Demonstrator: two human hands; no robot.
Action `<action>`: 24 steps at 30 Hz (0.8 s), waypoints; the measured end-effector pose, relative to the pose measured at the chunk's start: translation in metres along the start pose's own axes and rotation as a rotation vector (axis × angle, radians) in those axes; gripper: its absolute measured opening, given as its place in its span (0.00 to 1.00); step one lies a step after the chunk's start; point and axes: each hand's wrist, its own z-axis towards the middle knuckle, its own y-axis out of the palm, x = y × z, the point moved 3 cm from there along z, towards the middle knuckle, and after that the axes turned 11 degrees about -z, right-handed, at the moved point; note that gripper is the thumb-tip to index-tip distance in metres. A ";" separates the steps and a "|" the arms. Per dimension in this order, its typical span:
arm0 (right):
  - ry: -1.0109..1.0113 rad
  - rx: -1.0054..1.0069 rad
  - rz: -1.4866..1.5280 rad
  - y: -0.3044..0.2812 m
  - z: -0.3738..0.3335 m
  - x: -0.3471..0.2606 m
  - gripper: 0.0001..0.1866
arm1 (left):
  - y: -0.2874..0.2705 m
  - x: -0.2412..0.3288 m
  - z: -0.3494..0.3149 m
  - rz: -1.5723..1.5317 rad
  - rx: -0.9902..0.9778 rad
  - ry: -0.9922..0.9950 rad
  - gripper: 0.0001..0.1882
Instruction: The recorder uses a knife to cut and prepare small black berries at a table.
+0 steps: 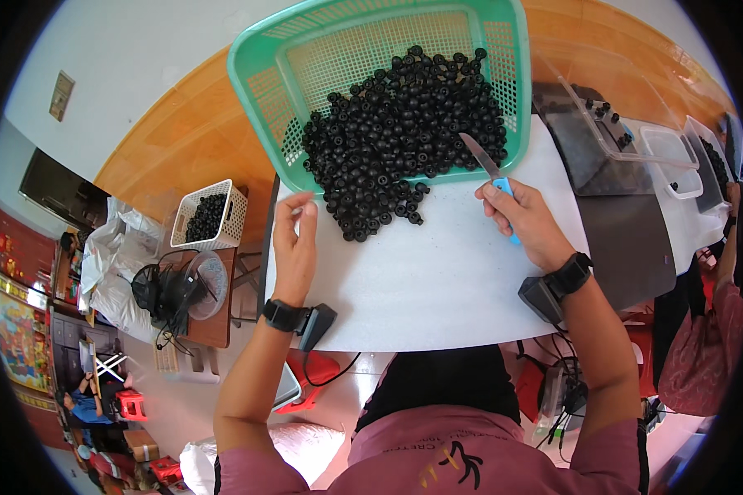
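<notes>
My right hand (524, 221) is closed round the light-blue handle of a small knife (480, 155), its blade pointing up and left over the black parts. On the left, my left hand (295, 247) is held over the white tabletop (437, 280) with fingers extended and slightly bent. Nothing shows between them. Many small round black parts with holes (388, 153) fill the front of a green plastic basket (520, 99). Some have spilled over its near rim onto the table, close to my left fingertips.
A white basket (235, 216) of black parts stands left, beside a dark fan-like object (169, 289) and white sacks (111, 272). At right are a clear plastic bin (574, 148), small trays (669, 153) and another person's arm (728, 239). Cables hang from my wrist devices.
</notes>
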 end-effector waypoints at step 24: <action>-0.014 -0.018 -0.068 0.002 0.001 0.001 0.14 | 0.011 0.018 -0.012 0.085 -0.223 -0.095 0.15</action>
